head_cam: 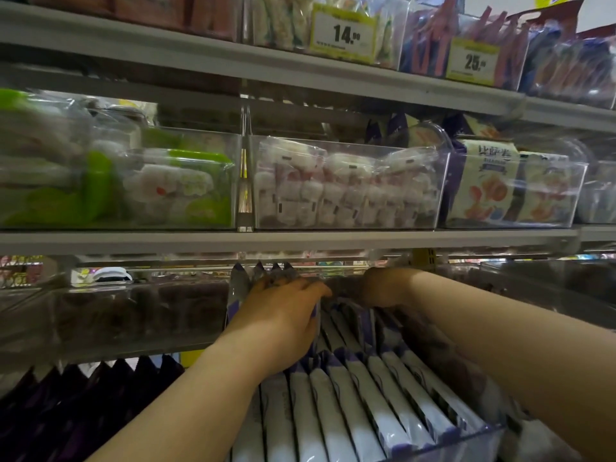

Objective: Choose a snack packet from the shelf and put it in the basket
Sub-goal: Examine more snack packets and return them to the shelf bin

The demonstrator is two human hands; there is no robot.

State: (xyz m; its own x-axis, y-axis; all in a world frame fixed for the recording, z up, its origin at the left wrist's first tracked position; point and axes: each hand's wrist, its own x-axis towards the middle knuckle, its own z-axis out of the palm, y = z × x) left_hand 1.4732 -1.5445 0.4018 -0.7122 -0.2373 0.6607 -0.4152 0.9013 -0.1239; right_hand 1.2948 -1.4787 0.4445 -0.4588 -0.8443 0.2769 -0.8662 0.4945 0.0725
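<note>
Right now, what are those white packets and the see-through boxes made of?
The packets look like thin plastic film, smooth and slightly glossy: light streaks run along them, and the upright ones show zigzag-cut tops. The see-through boxes seem to be hard clear plastic, maybe acrylic: straight rigid walls, shiny reflections, and the snacks show through them.

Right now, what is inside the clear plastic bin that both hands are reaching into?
Rows of upright white-and-purple snack packets fill the clear plastic bin. The left hand curls over some. The bin's bottom and the fingers of the right hand are hidden.
</note>
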